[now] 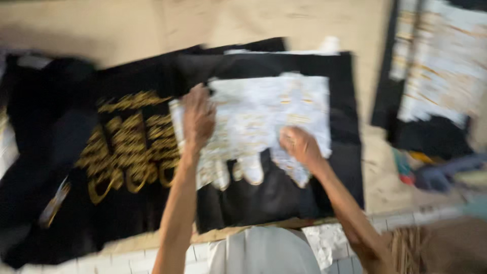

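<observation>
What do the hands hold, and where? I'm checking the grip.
Both rest on the white patterned sheet: left hand at its left edge, right hand near its lower edge; blur hides any grip.

My left hand (199,117) is stretched out far ahead of me, its back turned up and the fingers curled downward, with the bare forearm running straight back toward my body. My right hand (300,144) sits nearer and to the right, knuckles up and fingers bent in a loose fist. Its forearm slants back to the near right, both blurred.
</observation>
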A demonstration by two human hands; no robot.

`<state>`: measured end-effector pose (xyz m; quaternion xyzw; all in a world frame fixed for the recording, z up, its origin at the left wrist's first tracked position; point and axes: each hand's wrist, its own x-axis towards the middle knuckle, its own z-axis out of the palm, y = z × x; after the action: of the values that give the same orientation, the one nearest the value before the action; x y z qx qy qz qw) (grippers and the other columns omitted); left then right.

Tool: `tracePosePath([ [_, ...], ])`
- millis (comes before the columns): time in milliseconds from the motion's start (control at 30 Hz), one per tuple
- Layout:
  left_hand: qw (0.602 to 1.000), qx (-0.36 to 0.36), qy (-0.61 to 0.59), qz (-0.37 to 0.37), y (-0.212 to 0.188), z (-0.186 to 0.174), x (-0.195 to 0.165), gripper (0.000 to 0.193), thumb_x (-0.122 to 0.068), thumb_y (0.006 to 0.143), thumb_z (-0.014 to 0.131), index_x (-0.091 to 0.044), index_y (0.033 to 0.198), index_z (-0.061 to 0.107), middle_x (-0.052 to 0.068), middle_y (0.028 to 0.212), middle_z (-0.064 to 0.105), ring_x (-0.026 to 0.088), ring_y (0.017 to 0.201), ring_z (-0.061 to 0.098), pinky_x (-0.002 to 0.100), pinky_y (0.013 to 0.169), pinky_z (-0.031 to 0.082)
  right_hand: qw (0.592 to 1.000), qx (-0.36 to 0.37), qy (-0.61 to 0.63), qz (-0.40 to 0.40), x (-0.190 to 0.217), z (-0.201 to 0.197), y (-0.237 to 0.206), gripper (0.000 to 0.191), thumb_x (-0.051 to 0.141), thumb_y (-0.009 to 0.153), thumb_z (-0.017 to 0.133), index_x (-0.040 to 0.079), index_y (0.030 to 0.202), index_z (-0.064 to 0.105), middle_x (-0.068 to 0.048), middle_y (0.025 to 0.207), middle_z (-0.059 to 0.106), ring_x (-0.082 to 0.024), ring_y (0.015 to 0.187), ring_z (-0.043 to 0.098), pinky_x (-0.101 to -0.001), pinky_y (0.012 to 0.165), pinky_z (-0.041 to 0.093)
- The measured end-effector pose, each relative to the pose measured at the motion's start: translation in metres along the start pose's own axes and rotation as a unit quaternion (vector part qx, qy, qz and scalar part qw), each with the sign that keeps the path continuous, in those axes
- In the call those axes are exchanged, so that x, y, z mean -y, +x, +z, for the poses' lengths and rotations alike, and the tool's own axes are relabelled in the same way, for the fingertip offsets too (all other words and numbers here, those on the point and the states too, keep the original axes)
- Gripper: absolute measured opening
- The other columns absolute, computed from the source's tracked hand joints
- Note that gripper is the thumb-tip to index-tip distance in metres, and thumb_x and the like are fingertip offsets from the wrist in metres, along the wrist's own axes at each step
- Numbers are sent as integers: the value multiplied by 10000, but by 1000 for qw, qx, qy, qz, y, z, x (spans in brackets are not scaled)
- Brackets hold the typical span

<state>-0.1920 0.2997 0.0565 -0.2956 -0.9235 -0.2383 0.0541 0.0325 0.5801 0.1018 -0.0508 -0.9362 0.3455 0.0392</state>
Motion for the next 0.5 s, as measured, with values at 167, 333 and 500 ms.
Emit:
tracePosePath([
  [167, 993, -43, -91, -68, 6, 1, 9, 398, -95, 975, 608, -80, 1368, 669, 102, 1593, 510, 344, 1500, 445, 455, 1273, 335, 992, -26, -38, -118, 9, 43, 111, 242, 141, 934, 732, 67, 1158, 673, -130, 1224, 686, -351, 1180, 641, -440, 989, 537],
  [333, 994, -37, -78, -69, 29, 5, 10, 282, -221, 913, 738, -235, 1195, 753, 50, 1563, 484, 355, 1472, 385, 546, 1248, 251, 972, -51, -108, -201, 15, 67, 176, 440, 189, 826, 818, 66, 1211, 644, -146, 1310, 646, -351, 1273, 563, -465, 1082, 478],
  [500, 994, 9, -82, -74, 40, 2, 6, 305, -265, 929, 750, -268, 1234, 740, 36, 1614, 389, 350, 1521, 277, 596, 1263, 151, 972, 54, -172, -153, 22, 63, 203, 687, 515, 749, 909, 57, 1195, 655, -97, 1091, 641, -302, 1056, 567, -474, 932, 436],
])
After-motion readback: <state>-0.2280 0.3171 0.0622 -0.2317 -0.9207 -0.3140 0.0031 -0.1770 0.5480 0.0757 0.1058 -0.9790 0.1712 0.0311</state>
